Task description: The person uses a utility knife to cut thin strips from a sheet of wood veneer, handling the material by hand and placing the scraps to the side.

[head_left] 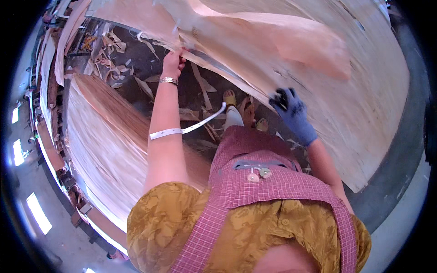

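Left hand [173,64] high and pinching, right hand [291,111] low and curled at the wood sheet [236,54]!
Upper centre, the left arm reaches almost straight up the frame, metal bracelet [169,81] at the wrist, bare fingers nipping the edge of the sheet, which spreads across the upper right; right of centre, the gloved hand angles up-left, fingers bent by that edge, gripping or merely touching, I can't tell.
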`<state>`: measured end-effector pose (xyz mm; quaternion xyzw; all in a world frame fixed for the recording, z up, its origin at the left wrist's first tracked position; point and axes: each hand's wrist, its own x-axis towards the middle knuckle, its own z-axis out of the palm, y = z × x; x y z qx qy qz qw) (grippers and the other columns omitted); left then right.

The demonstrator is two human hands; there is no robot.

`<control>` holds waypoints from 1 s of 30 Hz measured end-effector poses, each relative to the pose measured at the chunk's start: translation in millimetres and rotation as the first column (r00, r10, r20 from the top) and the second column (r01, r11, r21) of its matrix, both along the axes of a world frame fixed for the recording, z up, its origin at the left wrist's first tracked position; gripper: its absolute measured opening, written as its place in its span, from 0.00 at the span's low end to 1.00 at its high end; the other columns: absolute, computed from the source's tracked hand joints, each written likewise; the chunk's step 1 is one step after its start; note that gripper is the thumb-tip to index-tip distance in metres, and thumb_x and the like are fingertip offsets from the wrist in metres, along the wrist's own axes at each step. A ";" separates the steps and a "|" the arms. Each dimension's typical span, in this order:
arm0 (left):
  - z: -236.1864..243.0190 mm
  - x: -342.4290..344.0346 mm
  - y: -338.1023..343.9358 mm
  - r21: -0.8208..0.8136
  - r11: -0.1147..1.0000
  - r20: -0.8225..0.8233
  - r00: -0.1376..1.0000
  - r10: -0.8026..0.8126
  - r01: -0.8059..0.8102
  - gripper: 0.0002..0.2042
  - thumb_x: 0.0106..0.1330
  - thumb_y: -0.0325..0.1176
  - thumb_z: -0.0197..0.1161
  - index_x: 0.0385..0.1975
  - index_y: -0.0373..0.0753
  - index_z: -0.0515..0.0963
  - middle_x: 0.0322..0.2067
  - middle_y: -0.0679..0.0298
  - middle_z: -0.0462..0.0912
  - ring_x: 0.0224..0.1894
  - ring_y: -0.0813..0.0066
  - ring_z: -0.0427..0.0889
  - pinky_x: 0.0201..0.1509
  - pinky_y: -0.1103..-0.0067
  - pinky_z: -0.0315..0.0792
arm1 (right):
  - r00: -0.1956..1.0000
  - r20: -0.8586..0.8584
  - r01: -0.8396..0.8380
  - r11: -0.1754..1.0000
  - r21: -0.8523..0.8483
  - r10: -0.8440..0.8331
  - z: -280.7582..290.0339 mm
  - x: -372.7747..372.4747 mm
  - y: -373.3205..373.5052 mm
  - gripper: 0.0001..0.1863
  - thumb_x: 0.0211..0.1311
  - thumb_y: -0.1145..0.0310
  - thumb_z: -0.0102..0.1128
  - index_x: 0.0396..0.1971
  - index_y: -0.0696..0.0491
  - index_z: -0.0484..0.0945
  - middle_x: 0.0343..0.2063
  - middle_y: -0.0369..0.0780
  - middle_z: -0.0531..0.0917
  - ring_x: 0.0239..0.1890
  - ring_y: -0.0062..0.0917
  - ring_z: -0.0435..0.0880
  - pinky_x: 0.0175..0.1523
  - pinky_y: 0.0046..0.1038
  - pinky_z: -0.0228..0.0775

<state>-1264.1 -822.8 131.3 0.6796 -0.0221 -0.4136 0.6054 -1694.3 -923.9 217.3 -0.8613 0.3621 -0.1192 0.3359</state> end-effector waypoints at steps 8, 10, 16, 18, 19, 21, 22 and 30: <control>4.4 21.0 20.7 -0.193 0.973 -0.376 0.906 -0.192 0.127 0.13 0.67 0.29 0.55 0.49 0.34 0.68 0.35 0.60 0.80 0.31 0.77 0.79 0.28 0.85 0.71 | 0.921 -0.253 -0.282 0.955 0.091 0.296 -30.1 42.8 -56.2 0.18 0.54 0.55 0.64 0.37 0.54 0.76 0.33 0.47 0.81 0.36 0.44 0.81 0.40 0.39 0.72; 10.0 6.9 16.6 -0.145 0.978 -0.287 0.940 -0.185 0.148 0.12 0.68 0.29 0.55 0.48 0.34 0.69 0.35 0.61 0.80 0.33 0.76 0.80 0.29 0.85 0.73 | 0.889 -0.388 -0.277 0.960 -0.034 0.243 -30.0 49.4 -54.0 0.21 0.53 0.52 0.66 0.36 0.56 0.77 0.31 0.47 0.81 0.35 0.42 0.81 0.39 0.35 0.72; 14.8 5.7 32.7 -0.080 0.968 -0.109 0.963 -0.248 0.240 0.11 0.69 0.31 0.55 0.48 0.37 0.71 0.42 0.61 0.83 0.33 0.79 0.83 0.27 0.85 0.75 | 0.972 0.010 -0.233 0.969 0.083 0.233 -26.9 96.9 -38.6 0.23 0.54 0.48 0.62 0.37 0.54 0.76 0.33 0.50 0.80 0.37 0.46 0.80 0.41 0.42 0.70; 10.9 6.8 39.2 -0.048 0.978 -0.109 0.972 -0.209 0.205 0.10 0.69 0.32 0.56 0.47 0.38 0.72 0.41 0.61 0.83 0.32 0.80 0.83 0.26 0.86 0.75 | 0.957 -0.097 -0.278 0.960 -0.017 0.275 -15.1 123.0 -27.2 0.22 0.56 0.49 0.59 0.38 0.54 0.75 0.35 0.50 0.80 0.40 0.44 0.80 0.42 0.42 0.71; 12.0 5.0 33.4 -0.027 0.980 -0.115 0.974 -0.197 0.195 0.10 0.68 0.32 0.56 0.46 0.38 0.72 0.40 0.62 0.83 0.31 0.80 0.83 0.26 0.86 0.74 | 0.958 -0.090 -0.277 0.960 -0.028 0.274 -23.4 126.6 -29.5 0.22 0.56 0.49 0.59 0.38 0.54 0.75 0.35 0.50 0.80 0.40 0.44 0.80 0.42 0.42 0.71; 10.3 -6.0 21.5 0.005 0.986 -0.016 0.986 -0.169 0.169 0.09 0.66 0.36 0.60 0.40 0.38 0.75 0.31 0.65 0.84 0.26 0.82 0.81 0.24 0.86 0.72 | 0.941 -0.265 -0.257 0.954 -0.154 0.210 -49.2 133.2 -33.8 0.20 0.58 0.50 0.58 0.38 0.53 0.75 0.36 0.48 0.80 0.40 0.43 0.80 0.43 0.43 0.71; 9.9 -10.0 20.4 0.085 0.985 0.047 0.987 -0.154 0.149 0.10 0.64 0.37 0.63 0.36 0.37 0.76 0.27 0.66 0.82 0.23 0.82 0.80 0.22 0.86 0.72 | 0.930 -0.259 -0.291 0.953 -0.083 0.261 -46.6 136.5 -35.4 0.20 0.58 0.50 0.57 0.37 0.53 0.75 0.36 0.48 0.80 0.41 0.43 0.80 0.44 0.43 0.71; -13.9 -17.5 -14.1 0.353 0.931 0.205 0.979 0.018 -0.091 0.21 0.49 0.43 0.76 0.17 0.33 0.72 0.16 0.63 0.75 0.13 0.76 0.72 0.12 0.81 0.66 | 0.940 -0.194 -0.272 0.960 0.066 0.280 -41.9 141.2 -44.1 0.23 0.54 0.50 0.65 0.35 0.57 0.77 0.36 0.50 0.81 0.39 0.43 0.80 0.45 0.38 0.71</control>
